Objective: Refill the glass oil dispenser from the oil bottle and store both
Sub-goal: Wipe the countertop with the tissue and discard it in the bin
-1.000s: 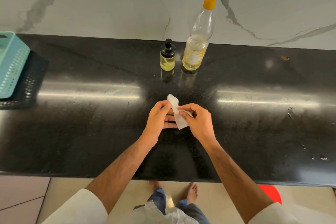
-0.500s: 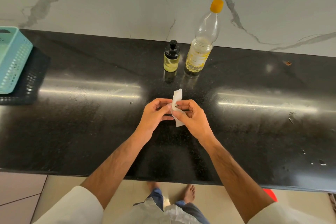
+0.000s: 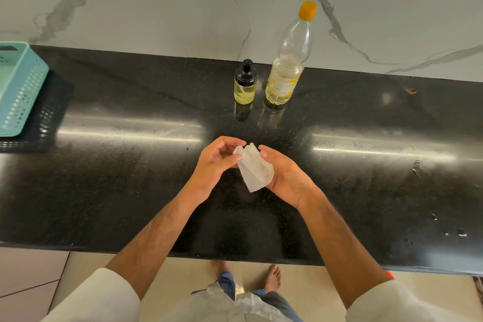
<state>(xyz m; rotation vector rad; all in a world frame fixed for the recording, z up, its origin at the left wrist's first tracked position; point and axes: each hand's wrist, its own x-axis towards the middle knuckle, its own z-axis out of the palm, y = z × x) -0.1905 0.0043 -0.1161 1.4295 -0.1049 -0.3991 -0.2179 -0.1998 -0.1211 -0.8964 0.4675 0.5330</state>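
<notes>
We held white tissue [image 3: 254, 168] mid-frame: left hand [image 3: 214, 165] pinched top, right hand [image 3: 285, 178] cupped it. Capped dispenser [image 3: 245, 83] just beside oil bottle [image 3: 287, 60], upper centre, on black counter [image 3: 130, 178]; teal basket [image 3: 19, 91] far left.

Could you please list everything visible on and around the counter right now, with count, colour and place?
oil dispenser: one, clear glass with black top, yellow oil, back of counter.
oil bottle: one, clear with orange cap, just right of the dispenser.
basket: one, teal, far left on a black mat.
counter: one, black, glossy.
wall: white marble, behind the counter.
tissue: one, white, between the hands.
left hand: pinches the tissue.
right hand: cradles the tissue.
</notes>
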